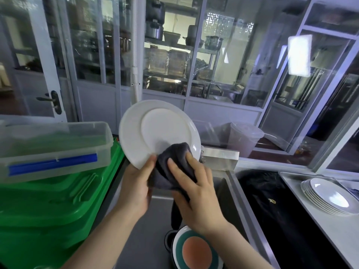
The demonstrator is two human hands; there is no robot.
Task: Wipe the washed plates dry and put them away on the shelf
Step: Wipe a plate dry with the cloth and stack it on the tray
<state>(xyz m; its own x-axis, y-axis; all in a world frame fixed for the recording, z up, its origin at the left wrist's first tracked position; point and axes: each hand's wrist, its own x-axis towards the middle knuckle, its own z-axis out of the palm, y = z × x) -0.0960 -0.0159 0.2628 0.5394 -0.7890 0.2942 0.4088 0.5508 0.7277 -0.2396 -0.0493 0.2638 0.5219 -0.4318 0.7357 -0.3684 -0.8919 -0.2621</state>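
My left hand (134, 183) grips the white plate (155, 131) by its lower rim, upright, while my right hand (196, 193) presses a dark cloth (171, 162) against it, fingers fairly straight.

place: commercial kitchen | you're facing steel sink (229, 183), stacked plates (328, 197), pots on glassed-in racks (213, 42)
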